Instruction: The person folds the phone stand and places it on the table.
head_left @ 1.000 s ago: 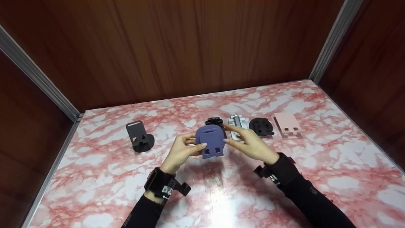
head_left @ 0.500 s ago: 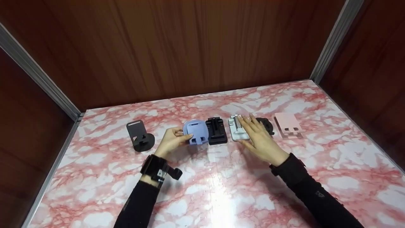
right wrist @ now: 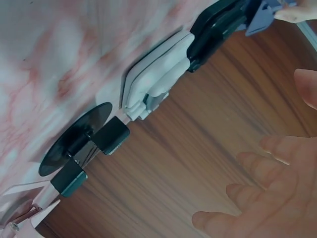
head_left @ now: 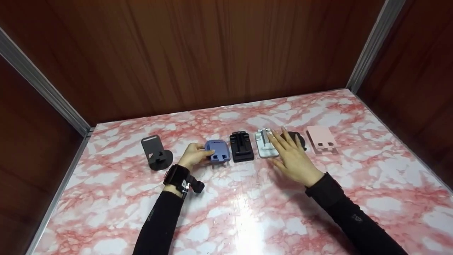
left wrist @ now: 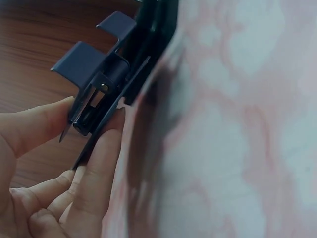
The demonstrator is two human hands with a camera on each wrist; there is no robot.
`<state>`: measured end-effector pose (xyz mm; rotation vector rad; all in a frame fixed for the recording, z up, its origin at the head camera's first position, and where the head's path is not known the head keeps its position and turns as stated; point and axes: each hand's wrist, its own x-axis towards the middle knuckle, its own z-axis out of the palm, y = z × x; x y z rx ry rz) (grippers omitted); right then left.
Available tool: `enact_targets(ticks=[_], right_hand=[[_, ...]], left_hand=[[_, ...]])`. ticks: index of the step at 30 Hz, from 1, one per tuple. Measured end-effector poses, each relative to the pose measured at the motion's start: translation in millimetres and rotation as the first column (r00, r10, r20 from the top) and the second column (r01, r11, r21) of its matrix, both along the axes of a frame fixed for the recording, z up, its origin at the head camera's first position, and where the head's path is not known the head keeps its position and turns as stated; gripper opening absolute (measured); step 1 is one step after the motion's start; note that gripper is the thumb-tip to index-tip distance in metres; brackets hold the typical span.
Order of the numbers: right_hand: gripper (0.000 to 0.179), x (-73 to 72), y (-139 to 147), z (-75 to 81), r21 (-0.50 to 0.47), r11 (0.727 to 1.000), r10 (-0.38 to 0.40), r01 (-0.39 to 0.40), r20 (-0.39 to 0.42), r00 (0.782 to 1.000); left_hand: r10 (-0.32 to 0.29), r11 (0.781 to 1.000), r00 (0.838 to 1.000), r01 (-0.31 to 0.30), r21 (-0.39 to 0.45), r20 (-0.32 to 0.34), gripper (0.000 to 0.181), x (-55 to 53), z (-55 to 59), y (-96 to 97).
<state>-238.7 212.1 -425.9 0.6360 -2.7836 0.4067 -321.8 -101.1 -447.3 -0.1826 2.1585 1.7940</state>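
Observation:
My left hand [head_left: 194,156] pinches a folded purple phone stand [head_left: 217,151] by its left side, thumb on top and fingers beneath. In the left wrist view the purple stand [left wrist: 101,82] is tilted, its two lips facing up and its hinge showing. Just right of it lies a folded black phone stand [head_left: 242,147]. My right hand [head_left: 293,161] hovers with spread fingers over a folded white phone stand [head_left: 265,143] and a black round-based phone stand [head_left: 299,139], partly hiding both. In the right wrist view a gap shows between the right fingers and these stands.
A pink phone stand [head_left: 322,140] lies at the row's right end. Away to the left, a dark grey phone stand [head_left: 155,152] stands upright on a round base. Wooden panels [head_left: 226,53] close off the marbled table [head_left: 124,205] at the back and sides.
The left hand has carried the purple stand left and down, beside the black one, and its back now lies flatter. The right hand has left the purple stand and moved right.

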Motion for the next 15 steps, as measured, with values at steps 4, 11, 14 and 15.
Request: enact_targets(ticks=[4,11,14,15], right_hand=[[0.070,1.4,-1,-3.6,0.016,1.000,0.005,-0.005,-0.005,1.000],[0.074,2.5,-2,-5.9,0.030,1.000,0.006,-0.007,0.007,1.000],[0.075,2.1,-3,-4.3,0.040,0.999,0.008,-0.008,0.003,1.000],[0.076,1.9,-4,-3.8,0.040,0.999,0.008,-0.008,0.002,1.000]], left_hand=[[0.007,0.999,1.000,-0.006,-0.045,0.019,0.035,-2.4,-4.8,-0.4],[-0.072,0.903,0.984,-0.004,-0.430,-0.161,0.036,-2.7,-0.9,-3.0],[-0.144,0.809,0.958,-0.029,-0.587,-0.246,0.038,-2.9,4.8,-4.3],[-0.157,0.791,0.953,-0.034,-0.610,-0.257,0.038,-3.0,6.5,-4.4]])
